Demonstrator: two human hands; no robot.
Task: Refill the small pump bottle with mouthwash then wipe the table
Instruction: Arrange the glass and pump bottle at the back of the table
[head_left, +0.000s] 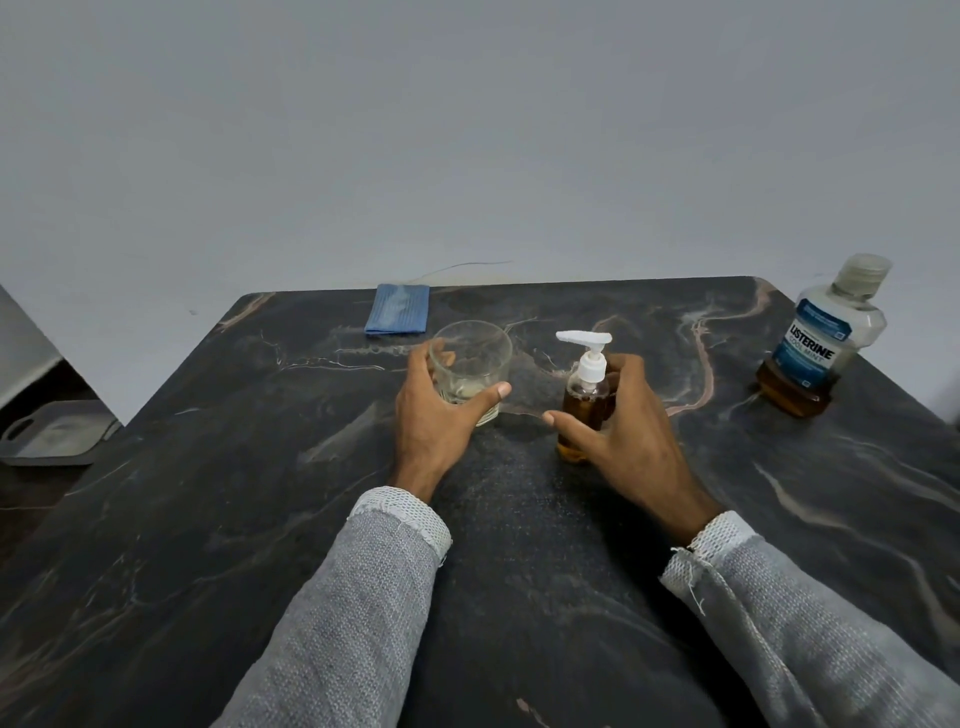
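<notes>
Both hands steady the glass & pump bottle mid-counter; refill looks done, wipe not started.

Left hand (434, 415) has its fingers wrapped round the short clear glass tumbler (470, 366), near-empty w/ a pale film at the bottom, prob. to keep it from sliding. Right hand (623, 423) cups the small clear pump bottle w/ white pump head (586, 395) from the right; fingers curl behind it, thumb spread in front, can't tell if it presses. Bottle stands upright on the dark marbled counter (519, 545), amber liquid up to the shoulder, pump seated. Big clear mouthwash bottle w/ blue label (815, 343) sits capped at the right edge, well apart. Folded blue cloth (398, 309) waits at the far edge, likely for wiping.
</notes>
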